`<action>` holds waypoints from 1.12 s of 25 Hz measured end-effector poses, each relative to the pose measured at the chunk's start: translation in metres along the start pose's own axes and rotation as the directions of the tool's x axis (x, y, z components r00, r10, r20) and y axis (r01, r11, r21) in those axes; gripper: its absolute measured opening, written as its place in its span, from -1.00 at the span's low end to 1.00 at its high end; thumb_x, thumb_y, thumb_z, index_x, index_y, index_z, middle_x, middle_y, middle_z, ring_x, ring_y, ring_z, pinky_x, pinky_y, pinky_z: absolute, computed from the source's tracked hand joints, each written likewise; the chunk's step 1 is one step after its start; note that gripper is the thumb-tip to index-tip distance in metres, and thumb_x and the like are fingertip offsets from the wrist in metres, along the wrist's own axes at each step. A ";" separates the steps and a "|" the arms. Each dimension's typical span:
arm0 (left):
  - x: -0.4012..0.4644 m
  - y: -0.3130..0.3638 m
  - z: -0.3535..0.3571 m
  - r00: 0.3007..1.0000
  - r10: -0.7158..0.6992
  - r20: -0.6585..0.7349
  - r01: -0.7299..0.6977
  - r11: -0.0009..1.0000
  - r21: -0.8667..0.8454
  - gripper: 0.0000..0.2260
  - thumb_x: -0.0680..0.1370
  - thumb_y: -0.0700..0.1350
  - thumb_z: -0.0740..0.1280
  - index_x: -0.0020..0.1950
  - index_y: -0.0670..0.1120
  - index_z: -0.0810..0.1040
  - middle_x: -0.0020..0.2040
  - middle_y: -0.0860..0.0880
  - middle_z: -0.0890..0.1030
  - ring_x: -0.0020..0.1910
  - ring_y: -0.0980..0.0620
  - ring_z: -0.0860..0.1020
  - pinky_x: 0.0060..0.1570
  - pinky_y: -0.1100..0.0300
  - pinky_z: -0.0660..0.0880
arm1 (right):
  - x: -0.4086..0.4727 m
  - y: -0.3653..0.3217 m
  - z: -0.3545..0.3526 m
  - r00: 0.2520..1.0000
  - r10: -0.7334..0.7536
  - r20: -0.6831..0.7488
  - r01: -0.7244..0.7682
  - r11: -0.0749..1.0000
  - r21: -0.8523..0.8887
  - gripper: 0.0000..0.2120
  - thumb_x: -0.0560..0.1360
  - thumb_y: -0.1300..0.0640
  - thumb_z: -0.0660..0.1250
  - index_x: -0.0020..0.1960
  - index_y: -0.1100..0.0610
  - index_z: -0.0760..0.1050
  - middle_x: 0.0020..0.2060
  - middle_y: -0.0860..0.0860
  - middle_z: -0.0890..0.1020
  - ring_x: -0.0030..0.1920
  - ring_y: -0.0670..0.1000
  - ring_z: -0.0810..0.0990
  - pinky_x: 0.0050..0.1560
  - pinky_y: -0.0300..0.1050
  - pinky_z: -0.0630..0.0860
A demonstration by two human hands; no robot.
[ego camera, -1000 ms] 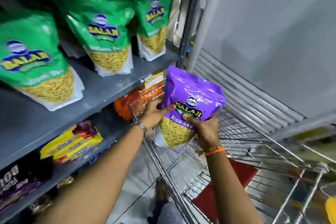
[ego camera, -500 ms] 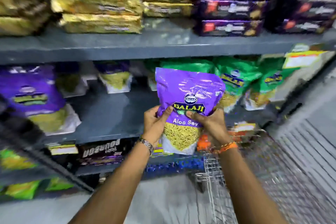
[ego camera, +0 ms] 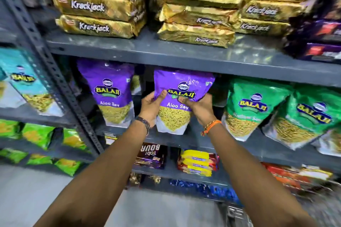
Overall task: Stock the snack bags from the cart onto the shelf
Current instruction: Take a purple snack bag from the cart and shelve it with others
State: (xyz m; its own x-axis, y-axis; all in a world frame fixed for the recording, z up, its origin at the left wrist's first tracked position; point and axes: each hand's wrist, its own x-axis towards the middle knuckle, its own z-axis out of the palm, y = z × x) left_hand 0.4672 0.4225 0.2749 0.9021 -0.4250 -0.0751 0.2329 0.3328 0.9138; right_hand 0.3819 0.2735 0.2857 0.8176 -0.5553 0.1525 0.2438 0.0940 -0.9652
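A purple Balaji Aloo Sev snack bag (ego camera: pixel 181 86) is held upright at the middle grey shelf (ego camera: pixel 203 141), its bottom at the shelf's front edge. My left hand (ego camera: pixel 150 108) grips its left side and my right hand (ego camera: pixel 200 108) grips its right side, thumbs on the front. Another purple Aloo Sev bag (ego camera: pixel 108 90) stands on the same shelf just to the left. Green Balaji bags (ego camera: pixel 252 108) stand to the right. The cart (ego camera: pixel 317 206) shows only as a blurred wire corner at the bottom right.
Gold Krackjack packs (ego camera: pixel 96 5) are stacked on the shelf above, dark purple packs (ego camera: pixel 319 38) beside them. A slotted grey upright (ego camera: pixel 46 57) divides off a left bay with teal and green bags. Biscuit packs (ego camera: pixel 197 164) fill the shelf below.
The view swung from the cart to the shelf face. Both hands carried the purple bag up and forward, from above the cart to the middle shelf beside the other purple bag.
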 end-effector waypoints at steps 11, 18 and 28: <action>0.028 0.008 -0.023 0.982 0.188 -0.022 -0.189 0.979 -0.070 -0.87 0.59 -0.12 0.31 0.09 -0.11 0.59 0.05 -0.12 0.66 -0.04 0.00 0.60 0.08 0.09 0.56 | 0.028 0.018 0.005 0.993 -0.112 -0.031 0.114 0.990 0.083 -0.77 0.32 0.27 0.58 -0.07 0.07 0.67 -0.19 -0.10 0.77 -0.19 -0.17 0.71 -0.15 -0.24 0.64; 0.031 0.019 -0.011 0.946 0.185 -0.268 -0.213 0.974 -0.080 -0.84 0.54 -0.11 0.40 -0.21 -0.04 0.49 -0.15 -0.12 0.52 -0.15 -0.01 0.41 -0.07 0.09 0.36 | 0.039 0.008 0.004 0.978 -0.207 -0.016 0.206 0.977 -0.048 -0.77 0.47 0.38 0.44 -0.07 0.06 0.67 -0.26 -0.19 0.75 -0.24 -0.26 0.64 -0.14 -0.34 0.59; 0.022 -0.069 -0.091 0.977 0.057 0.208 -0.166 0.812 0.559 -0.37 0.25 -0.24 0.64 0.21 0.03 0.43 0.13 0.05 0.65 0.04 0.32 0.62 0.00 0.44 0.51 | 0.024 0.069 -0.016 0.990 -0.081 0.116 0.093 0.990 -0.107 -0.74 0.40 0.45 0.47 0.01 0.19 0.63 -0.21 -0.13 0.77 -0.22 -0.20 0.71 -0.16 -0.32 0.62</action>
State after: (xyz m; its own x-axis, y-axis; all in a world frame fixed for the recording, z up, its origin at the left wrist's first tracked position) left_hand 0.5040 0.4672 0.1734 0.8187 -0.5710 0.0618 -0.1643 -0.1298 0.9778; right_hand 0.4103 0.2533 0.2196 0.8501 -0.4617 0.2534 0.2615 -0.0475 -0.9640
